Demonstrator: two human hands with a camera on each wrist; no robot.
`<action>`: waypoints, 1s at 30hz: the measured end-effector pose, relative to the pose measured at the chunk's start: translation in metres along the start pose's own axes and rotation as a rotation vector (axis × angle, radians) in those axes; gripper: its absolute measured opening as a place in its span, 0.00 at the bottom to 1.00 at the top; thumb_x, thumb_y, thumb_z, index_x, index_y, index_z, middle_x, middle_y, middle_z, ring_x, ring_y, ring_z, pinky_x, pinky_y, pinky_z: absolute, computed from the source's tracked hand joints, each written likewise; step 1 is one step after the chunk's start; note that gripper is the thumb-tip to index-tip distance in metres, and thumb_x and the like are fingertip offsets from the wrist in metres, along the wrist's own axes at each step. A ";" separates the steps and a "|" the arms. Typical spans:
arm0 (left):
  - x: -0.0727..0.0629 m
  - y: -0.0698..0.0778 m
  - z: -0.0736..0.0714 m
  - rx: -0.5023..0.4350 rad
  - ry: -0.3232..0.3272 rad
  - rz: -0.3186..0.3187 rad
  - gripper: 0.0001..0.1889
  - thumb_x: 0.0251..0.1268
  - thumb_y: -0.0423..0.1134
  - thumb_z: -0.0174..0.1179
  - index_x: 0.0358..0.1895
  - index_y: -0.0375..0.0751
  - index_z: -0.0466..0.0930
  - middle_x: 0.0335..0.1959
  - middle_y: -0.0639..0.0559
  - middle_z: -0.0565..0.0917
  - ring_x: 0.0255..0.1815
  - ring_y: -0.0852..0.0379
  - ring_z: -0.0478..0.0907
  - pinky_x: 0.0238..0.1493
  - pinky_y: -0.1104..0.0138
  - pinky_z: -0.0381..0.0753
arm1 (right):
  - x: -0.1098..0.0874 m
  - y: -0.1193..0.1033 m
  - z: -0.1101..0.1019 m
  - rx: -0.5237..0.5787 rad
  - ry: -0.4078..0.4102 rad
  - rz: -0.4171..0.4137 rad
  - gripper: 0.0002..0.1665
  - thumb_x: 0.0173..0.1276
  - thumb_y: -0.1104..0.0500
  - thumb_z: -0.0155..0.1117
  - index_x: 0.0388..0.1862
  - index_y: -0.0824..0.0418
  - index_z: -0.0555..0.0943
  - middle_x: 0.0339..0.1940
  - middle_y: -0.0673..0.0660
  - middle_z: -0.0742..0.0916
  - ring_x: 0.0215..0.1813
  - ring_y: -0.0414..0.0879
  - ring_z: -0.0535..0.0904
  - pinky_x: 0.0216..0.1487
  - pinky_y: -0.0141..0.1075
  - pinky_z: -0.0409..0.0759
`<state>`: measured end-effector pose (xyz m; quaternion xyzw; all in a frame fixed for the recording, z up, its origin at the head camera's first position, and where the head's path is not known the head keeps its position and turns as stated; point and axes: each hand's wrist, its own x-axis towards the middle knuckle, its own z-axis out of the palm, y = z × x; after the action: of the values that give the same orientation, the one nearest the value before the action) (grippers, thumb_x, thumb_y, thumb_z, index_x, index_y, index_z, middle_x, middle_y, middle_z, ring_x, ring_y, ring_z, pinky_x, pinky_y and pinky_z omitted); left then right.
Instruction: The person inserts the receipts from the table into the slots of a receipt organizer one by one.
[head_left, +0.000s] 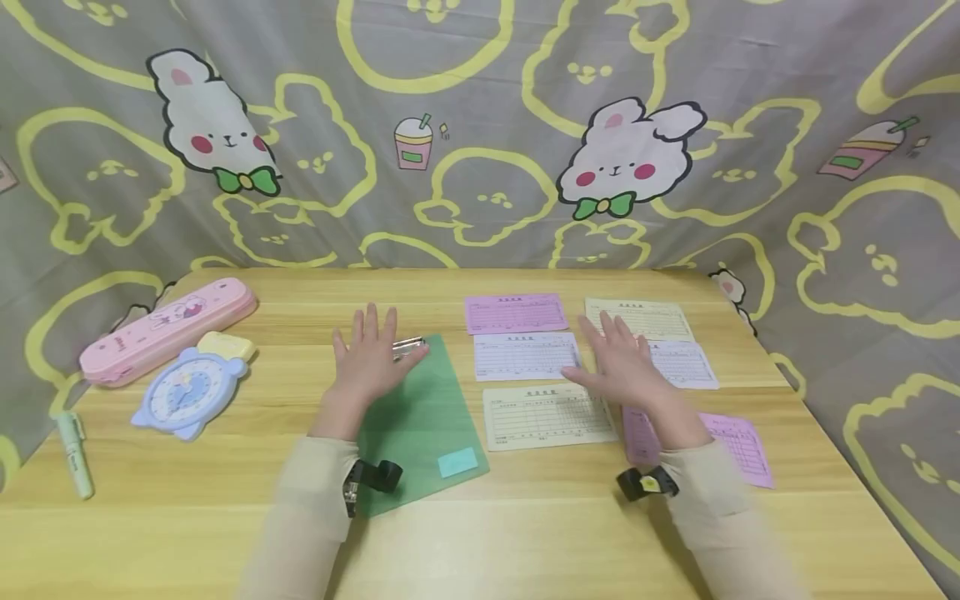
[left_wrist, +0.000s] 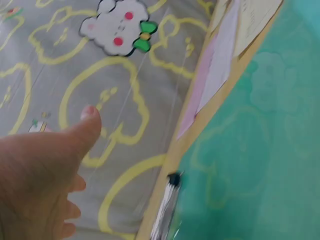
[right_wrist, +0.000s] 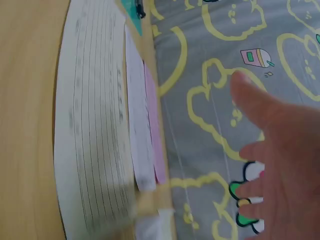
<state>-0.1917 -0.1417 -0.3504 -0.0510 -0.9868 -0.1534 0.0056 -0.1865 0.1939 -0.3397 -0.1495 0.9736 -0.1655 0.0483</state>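
Observation:
My left hand (head_left: 367,358) is held with fingers spread over the upper part of a green clipboard (head_left: 420,425), holding nothing. The metal clip (head_left: 408,347) shows beside its thumb, and a light blue sticky note (head_left: 457,462) lies near the board's lower edge. On the other side my right hand (head_left: 626,367), fingers also spread, hovers among printed paper slips. Left of it lie a purple slip (head_left: 516,314), a white slip (head_left: 525,357) and a cream slip (head_left: 547,414). Beyond and under it are another cream slip (head_left: 645,318), a white slip (head_left: 686,364) and purple slips (head_left: 738,446), partly hidden.
At the table's left are a pink pencil case (head_left: 168,332), a blue clock-shaped item (head_left: 191,392) with a yellow block (head_left: 227,346) behind it, and a pale green highlighter (head_left: 75,454). A patterned curtain (head_left: 480,192) borders the wooden table (head_left: 525,550) at the back and sides.

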 end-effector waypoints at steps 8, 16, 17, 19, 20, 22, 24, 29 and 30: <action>0.012 -0.034 -0.007 -0.139 0.049 0.053 0.42 0.57 0.63 0.41 0.66 0.36 0.42 0.65 0.33 0.42 0.63 0.37 0.35 0.54 0.42 0.32 | -0.041 0.052 -0.021 0.145 0.081 -0.127 0.50 0.55 0.44 0.59 0.68 0.60 0.45 0.65 0.70 0.51 0.64 0.63 0.43 0.56 0.58 0.43; 0.017 -0.060 0.004 -0.319 0.059 0.112 0.40 0.58 0.59 0.45 0.64 0.32 0.48 0.63 0.33 0.51 0.62 0.36 0.44 0.56 0.44 0.39 | -0.080 0.109 -0.028 0.334 0.021 -0.101 0.56 0.50 0.54 0.67 0.68 0.61 0.41 0.63 0.73 0.50 0.62 0.69 0.42 0.51 0.63 0.46; 0.017 -0.062 0.006 -0.344 0.059 0.119 0.39 0.58 0.58 0.46 0.64 0.32 0.49 0.62 0.33 0.52 0.62 0.37 0.45 0.57 0.45 0.40 | -0.085 0.114 -0.028 0.357 0.011 -0.095 0.56 0.49 0.56 0.67 0.68 0.62 0.41 0.63 0.74 0.49 0.61 0.69 0.41 0.51 0.63 0.45; 0.018 -0.066 0.011 -0.405 0.059 0.122 0.37 0.59 0.55 0.48 0.64 0.31 0.51 0.62 0.34 0.54 0.62 0.38 0.47 0.58 0.47 0.42 | -0.092 0.125 -0.027 0.385 -0.014 -0.067 0.57 0.49 0.57 0.67 0.68 0.62 0.40 0.63 0.75 0.48 0.61 0.70 0.40 0.50 0.64 0.45; 0.018 -0.067 0.014 -0.434 0.057 0.123 0.37 0.59 0.54 0.49 0.63 0.31 0.51 0.62 0.34 0.54 0.62 0.38 0.47 0.58 0.48 0.44 | -0.096 0.130 -0.025 0.383 -0.021 -0.060 0.57 0.49 0.58 0.67 0.67 0.63 0.40 0.62 0.76 0.47 0.60 0.72 0.40 0.49 0.65 0.44; 0.018 -0.071 0.019 -0.478 0.054 0.121 0.35 0.59 0.51 0.51 0.62 0.30 0.53 0.62 0.34 0.55 0.62 0.39 0.48 0.58 0.50 0.46 | -0.101 0.140 -0.022 0.379 -0.034 -0.040 0.57 0.49 0.58 0.67 0.67 0.66 0.40 0.61 0.77 0.47 0.59 0.73 0.40 0.49 0.65 0.44; 0.017 -0.074 0.024 -0.511 0.053 0.115 0.34 0.58 0.49 0.53 0.62 0.30 0.54 0.61 0.34 0.56 0.62 0.39 0.49 0.58 0.50 0.47 | -0.105 0.148 -0.017 0.372 -0.055 -0.004 0.57 0.48 0.57 0.67 0.66 0.67 0.41 0.61 0.78 0.48 0.59 0.74 0.41 0.49 0.65 0.43; 0.017 -0.077 0.035 -0.546 0.059 0.087 0.32 0.55 0.44 0.57 0.60 0.30 0.58 0.60 0.34 0.59 0.60 0.39 0.52 0.58 0.51 0.50 | -0.110 0.159 -0.009 0.382 -0.084 0.077 0.55 0.49 0.56 0.67 0.66 0.69 0.43 0.60 0.79 0.50 0.58 0.75 0.42 0.50 0.64 0.42; 0.018 -0.077 0.036 -0.547 0.065 0.082 0.31 0.55 0.42 0.58 0.59 0.29 0.59 0.59 0.34 0.60 0.60 0.39 0.54 0.57 0.51 0.50 | -0.111 0.160 -0.009 0.385 -0.087 0.085 0.54 0.49 0.56 0.66 0.65 0.69 0.44 0.60 0.79 0.50 0.58 0.75 0.43 0.49 0.65 0.43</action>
<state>-0.2170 -0.2016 -0.4075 -0.0856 -0.9051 -0.4154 0.0295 -0.1264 0.3751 -0.3807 -0.1035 0.9264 -0.3398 0.1249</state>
